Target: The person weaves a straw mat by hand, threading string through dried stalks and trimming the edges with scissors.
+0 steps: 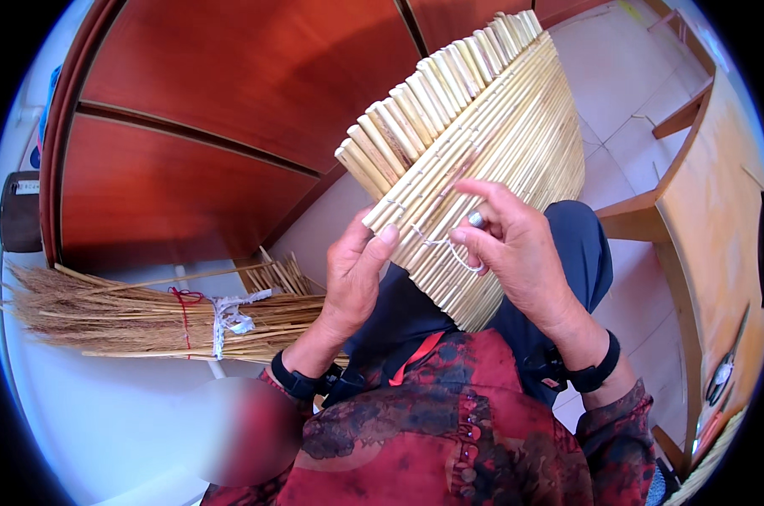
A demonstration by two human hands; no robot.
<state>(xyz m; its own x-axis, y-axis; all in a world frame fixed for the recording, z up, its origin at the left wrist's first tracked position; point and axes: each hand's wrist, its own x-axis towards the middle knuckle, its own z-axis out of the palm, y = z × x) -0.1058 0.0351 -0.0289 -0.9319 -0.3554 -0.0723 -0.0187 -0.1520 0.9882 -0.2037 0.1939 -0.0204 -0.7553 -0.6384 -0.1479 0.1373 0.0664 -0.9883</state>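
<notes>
Across my lap lies a panel of pale straw stalks set side by side and bound with thread; a row of thicker cut stalk ends runs along its far left edge. My left hand grips the panel's near left corner, thumb on top and fingers underneath. Over the panel, my right hand pinches a white string between thumb and fingertips, its index finger raised. The string runs from the stalks near my left thumb and hangs in a small loop. A metal ring or thimble sits on a right-hand finger.
A bundle of dry plumed stalks, tied with red string and a white strip, lies at the left. Behind it stands a reddish-brown wooden cabinet. A wooden table is at the right, with scissors on it. Loose stalk bits lie on the tiled floor.
</notes>
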